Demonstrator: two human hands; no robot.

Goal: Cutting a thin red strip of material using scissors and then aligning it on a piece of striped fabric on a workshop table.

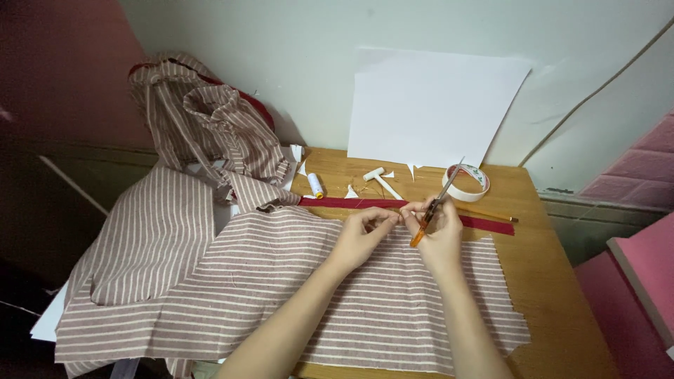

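Right hand: gripped orange-handled scissors, blades angled toward 1 o'clock, fingers curled shut around the handles.
Left hand: fingertips pressed together, pinching the red strip.
Red strip: lay along the 12 o'clock edge of the striped fabric.
Tape roll: sat at 1 o'clock from the scissors.

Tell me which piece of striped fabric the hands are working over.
The flat striped piece spread on the wooden table, under both hands; the others lie bunched or hanging off at the left.
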